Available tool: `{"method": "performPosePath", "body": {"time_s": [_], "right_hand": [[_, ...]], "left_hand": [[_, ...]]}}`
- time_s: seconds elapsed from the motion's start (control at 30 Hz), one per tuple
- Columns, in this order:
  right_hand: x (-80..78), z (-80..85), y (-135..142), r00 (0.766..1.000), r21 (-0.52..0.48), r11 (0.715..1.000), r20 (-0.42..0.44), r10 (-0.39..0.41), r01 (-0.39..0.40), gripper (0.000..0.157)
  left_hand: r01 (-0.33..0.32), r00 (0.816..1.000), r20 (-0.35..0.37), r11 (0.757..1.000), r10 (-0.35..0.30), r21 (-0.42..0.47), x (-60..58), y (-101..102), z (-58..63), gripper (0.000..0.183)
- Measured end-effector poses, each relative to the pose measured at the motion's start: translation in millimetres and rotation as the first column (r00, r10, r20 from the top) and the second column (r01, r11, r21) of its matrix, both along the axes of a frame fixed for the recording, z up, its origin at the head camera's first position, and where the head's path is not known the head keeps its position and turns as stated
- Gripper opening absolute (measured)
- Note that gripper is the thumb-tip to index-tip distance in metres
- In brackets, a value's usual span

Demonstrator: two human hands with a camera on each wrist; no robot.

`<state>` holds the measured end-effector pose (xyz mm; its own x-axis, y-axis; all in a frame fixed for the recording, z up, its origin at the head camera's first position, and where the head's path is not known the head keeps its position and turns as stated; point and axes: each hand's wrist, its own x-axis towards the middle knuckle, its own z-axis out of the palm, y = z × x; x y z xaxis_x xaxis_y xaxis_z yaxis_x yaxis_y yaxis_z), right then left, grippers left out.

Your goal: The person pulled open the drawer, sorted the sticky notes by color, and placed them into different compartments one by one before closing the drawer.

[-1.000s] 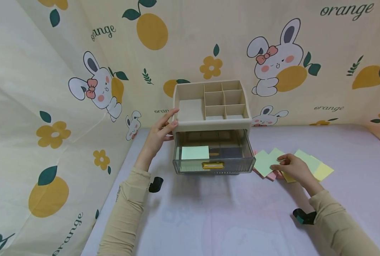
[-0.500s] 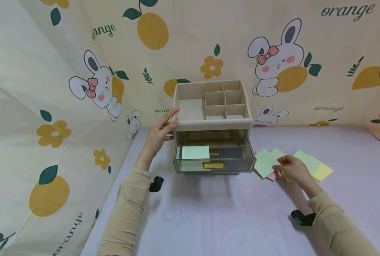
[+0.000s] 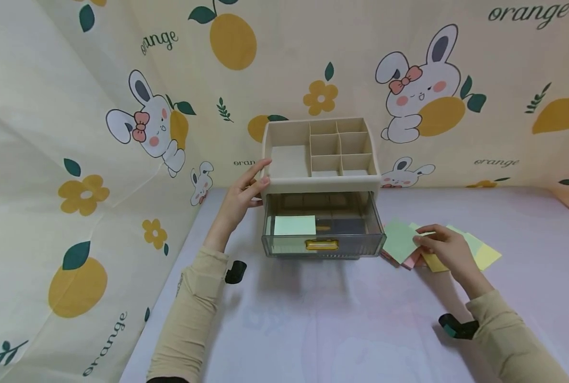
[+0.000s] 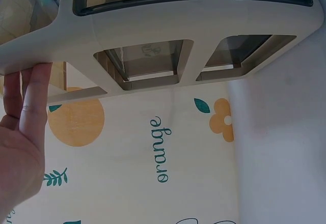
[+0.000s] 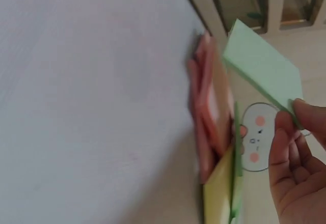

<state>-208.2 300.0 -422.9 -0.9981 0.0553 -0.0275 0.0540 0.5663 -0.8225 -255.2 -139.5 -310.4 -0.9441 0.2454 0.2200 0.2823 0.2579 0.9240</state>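
A cream desk organizer (image 3: 322,184) stands at the back of the table with its see-through drawer (image 3: 356,247) pulled out. Against the organizer's left side rests my left hand (image 3: 236,207), its fingers nearly straight in the left wrist view. My right hand (image 3: 449,252) pinches a pale green sticky note pad (image 5: 265,63) by one corner, between thumb and fingers. In the right wrist view that pad is above the loose pile, where pink pads (image 5: 204,102) and a yellow pad (image 5: 218,191) lie. Another green pad (image 3: 294,225) lies inside the drawer, on the left.
Right of that pad, the drawer holds something dark blue (image 3: 348,227), partly behind the front wall. Open compartments (image 3: 326,166) divide the organizer's top. More green and yellow pads (image 3: 487,258) lie beyond my right hand. A patterned cloth (image 3: 284,64) hangs behind the table.
My right hand has taken hold of the green pad and raised it slightly off the pile. The left hand stays against the organizer. The head view has shifted a little.
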Motion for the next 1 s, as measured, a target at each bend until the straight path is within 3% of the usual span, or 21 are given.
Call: {"method": "performPosePath", "body": {"time_s": [0.17,0.33,0.43,0.53,0.67,0.83,0.9,1.0], "right_hand": [[1.5,11.4,2,0.996,-0.137,0.99,-0.079,-0.05,0.039,0.032],[6.9,25.0,4,0.98,-0.289,0.956,-0.165,-0.108,0.057,0.012],[11.7,35.7,3,0.968,-0.447,0.895,-0.231,-0.103,-0.012,0.012],[15.2,47.3,1,0.949,-0.592,0.801,-0.294,-0.11,-0.091,0.014],[19.3,61.6,-4,0.913,-0.674,0.712,-0.39,-0.118,-0.196,0.019],[24.1,81.5,-13,0.842,-0.713,0.571,-0.535,-0.068,-0.407,0.026],[26.0,89.6,-17,0.826,-0.712,0.546,-0.561,-0.063,-0.442,0.026],[28.6,100.1,-22,0.814,-0.706,0.549,-0.575,-0.076,-0.447,0.025]], "left_hand": [[-0.003,1.0,-0.004,1.0,0.003,0.003,-0.5,-1,1.1,0.043],[-0.003,1.0,-0.016,1.0,0.003,0.0,0.1,-1,0.9,0.042],[-0.002,1.0,-0.021,1.0,0.002,-0.005,0.8,0,0.6,0.042],[-0.007,1.0,-0.022,1.0,0.006,-0.011,0.7,1,0.3,0.042],[-0.015,1.0,-0.018,1.0,0.014,-0.019,0.8,1,0.1,0.042],[-0.014,1.0,-0.014,1.0,0.014,-0.024,0.0,1,0.4,0.042],[-0.013,1.0,-0.012,1.0,0.013,-0.023,-0.3,1,0.2,0.042],[-0.014,1.0,-0.009,1.0,0.014,-0.022,-0.3,1,-0.4,0.042]]}}
